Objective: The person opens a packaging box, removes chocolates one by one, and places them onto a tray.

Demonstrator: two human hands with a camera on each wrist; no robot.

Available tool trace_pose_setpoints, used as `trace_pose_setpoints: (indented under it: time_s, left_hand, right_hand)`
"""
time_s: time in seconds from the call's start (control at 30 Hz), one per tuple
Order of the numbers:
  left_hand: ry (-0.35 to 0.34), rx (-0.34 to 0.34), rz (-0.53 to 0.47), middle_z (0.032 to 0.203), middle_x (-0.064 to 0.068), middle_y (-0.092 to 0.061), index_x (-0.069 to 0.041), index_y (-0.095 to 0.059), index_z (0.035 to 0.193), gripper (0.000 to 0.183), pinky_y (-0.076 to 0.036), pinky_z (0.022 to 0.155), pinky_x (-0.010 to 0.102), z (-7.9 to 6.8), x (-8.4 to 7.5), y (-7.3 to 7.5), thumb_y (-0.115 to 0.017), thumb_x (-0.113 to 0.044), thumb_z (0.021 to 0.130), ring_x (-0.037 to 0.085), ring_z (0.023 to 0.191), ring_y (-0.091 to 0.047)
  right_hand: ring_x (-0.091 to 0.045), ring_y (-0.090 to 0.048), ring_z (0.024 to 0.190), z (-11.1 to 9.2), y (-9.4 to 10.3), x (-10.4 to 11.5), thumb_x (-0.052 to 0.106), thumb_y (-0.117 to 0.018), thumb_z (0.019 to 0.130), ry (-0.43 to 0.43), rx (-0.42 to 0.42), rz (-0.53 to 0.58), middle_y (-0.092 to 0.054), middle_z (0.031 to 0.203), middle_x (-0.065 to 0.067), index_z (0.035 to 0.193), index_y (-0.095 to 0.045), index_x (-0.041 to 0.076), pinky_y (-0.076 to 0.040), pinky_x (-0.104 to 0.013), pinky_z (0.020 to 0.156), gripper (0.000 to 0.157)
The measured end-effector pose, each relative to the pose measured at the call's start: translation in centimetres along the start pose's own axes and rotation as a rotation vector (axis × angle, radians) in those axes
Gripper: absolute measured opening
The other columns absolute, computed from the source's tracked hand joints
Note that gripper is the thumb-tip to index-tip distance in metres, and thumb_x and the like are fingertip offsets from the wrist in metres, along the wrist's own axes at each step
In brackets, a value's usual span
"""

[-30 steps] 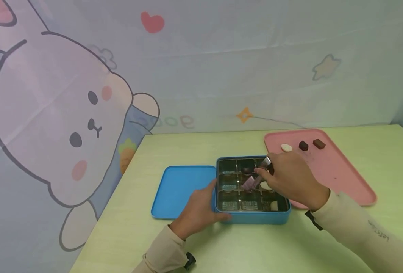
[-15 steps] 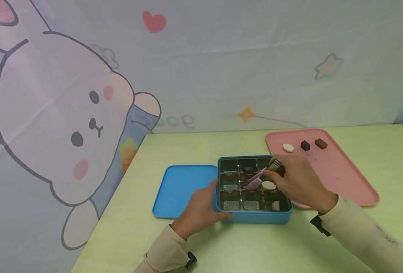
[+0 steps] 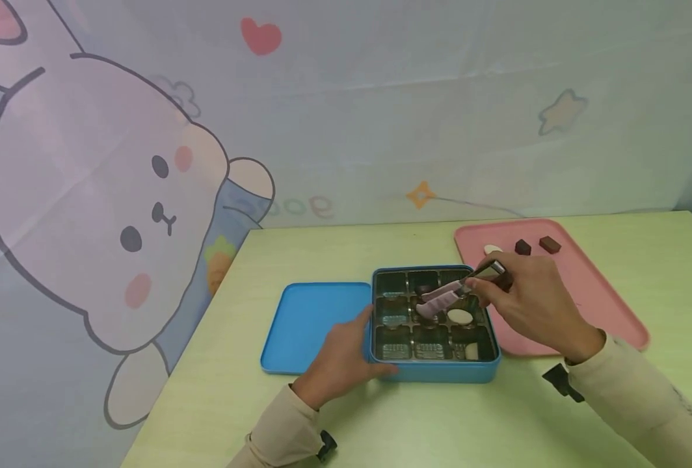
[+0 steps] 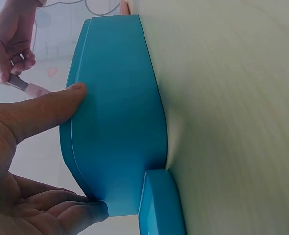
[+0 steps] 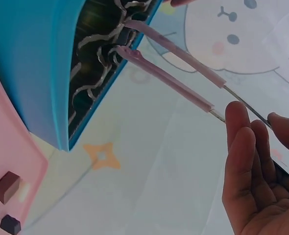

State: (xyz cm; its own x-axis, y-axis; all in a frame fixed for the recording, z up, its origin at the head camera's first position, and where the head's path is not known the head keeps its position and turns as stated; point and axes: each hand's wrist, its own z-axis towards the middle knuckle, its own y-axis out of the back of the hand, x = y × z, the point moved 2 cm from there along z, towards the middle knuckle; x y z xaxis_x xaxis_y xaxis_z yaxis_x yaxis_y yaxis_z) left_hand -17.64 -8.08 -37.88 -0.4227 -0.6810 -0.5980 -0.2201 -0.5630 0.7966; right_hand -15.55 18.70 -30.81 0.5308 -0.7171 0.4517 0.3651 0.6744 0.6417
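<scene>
In the head view my left hand [image 3: 340, 364] holds the blue box [image 3: 439, 372] at its left front corner, thumb on the front wall and fingers on the left wall. The box has a divided insert. A white oval piece [image 3: 460, 317] lies in its middle right compartment, a pale piece [image 3: 471, 351] in the front right one and a dark piece [image 3: 424, 290] in the back middle one. My right hand [image 3: 536, 302] grips metal tongs [image 3: 444, 299] with mauve sleeved tips. Those tips stand apart over the centre compartment with nothing between them in the right wrist view [image 5: 171, 73].
Right of the box lies a pink tray [image 3: 592, 299] carrying a dark cube [image 3: 523, 247], a brown block [image 3: 549, 244] and a partly covered white piece [image 3: 492, 249]. A flat blue lid [image 3: 305, 325] sits against the box's left side. A printed cloth [image 3: 381, 130] hangs behind the table.
My right hand has shifted right and slightly up, drawing the tongs back from the centre compartment. Their tips have spread apart. More of the white oval piece shows. My left hand stays at the corner.
</scene>
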Motion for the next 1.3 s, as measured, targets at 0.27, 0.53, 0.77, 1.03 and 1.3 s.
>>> trace_pose_setpoints:
  time_s: [0.27, 0.53, 0.77, 1.03, 1.3]
  left_hand:
    - [0.021, 0.012, -0.025, 0.136, 0.015, -0.065, -0.007, -0.034, 0.155, 0.102, -0.052, 0.101, 0.048, 0.0, 0.2, 0.0, -0.091, -0.029, 0.073, 0.032, 0.126, -0.061]
    - [0.036, 0.013, -0.009, 0.134, 0.016, -0.066, -0.005, -0.033, 0.155, 0.104, -0.053, 0.099, 0.047, 0.1, 0.2, 0.0, -0.091, -0.031, 0.073, 0.033, 0.124, -0.063]
    - [0.037, 0.019, 0.009, 0.13, 0.016, -0.068, -0.004, -0.033, 0.155, 0.106, -0.054, 0.098, 0.046, 0.2, 0.1, -0.1, -0.091, -0.033, 0.072, 0.032, 0.121, -0.064]
    - [0.034, 0.021, 0.007, 0.132, 0.017, -0.067, -0.005, -0.033, 0.155, 0.105, -0.054, 0.098, 0.047, 0.3, 0.0, -0.1, -0.091, -0.033, 0.073, 0.033, 0.122, -0.064]
    - [0.051, 0.024, 0.01, 0.137, 0.018, -0.064, -0.003, -0.032, 0.155, 0.106, -0.053, 0.1, 0.049, 0.2, 0.1, -0.1, -0.091, -0.033, 0.073, 0.035, 0.127, -0.06]
  right_hand:
    - [0.014, -0.058, 0.054, 0.1, 2.1, -0.6, 0.001, -0.077, 0.084, -0.046, -0.095, 0.073, -0.072, 0.063, -0.002, 0.088, -0.073, 0.008, -0.038, -0.011, 0.058, 0.01]
    - [0.02, -0.053, 0.054, -0.3, 3.3, -2.2, -0.002, -0.076, 0.084, -0.066, -0.15, 0.002, -0.072, 0.063, -0.007, 0.089, -0.071, 0.005, -0.036, -0.014, 0.045, 0.011]
    - [0.025, -0.051, 0.054, -1.1, 4.9, -5.2, 0.002, -0.076, 0.086, -0.176, -0.226, -0.052, -0.07, 0.059, 0.013, 0.096, -0.075, 0.004, -0.031, -0.018, 0.044, 0.01]
    - [0.03, -0.045, 0.054, -2.4, 5.6, -9.6, 0.008, -0.07, 0.092, -0.326, -0.287, -0.117, -0.069, 0.057, 0.017, 0.095, -0.072, -0.004, -0.035, -0.009, 0.051, 0.012]
    - [0.033, -0.04, 0.054, -3.5, 5.3, -11.9, 0.011, -0.064, 0.095, -0.411, -0.298, -0.147, -0.048, 0.057, 0.046, 0.1, -0.071, -0.006, -0.034, -0.011, 0.052, 0.019]
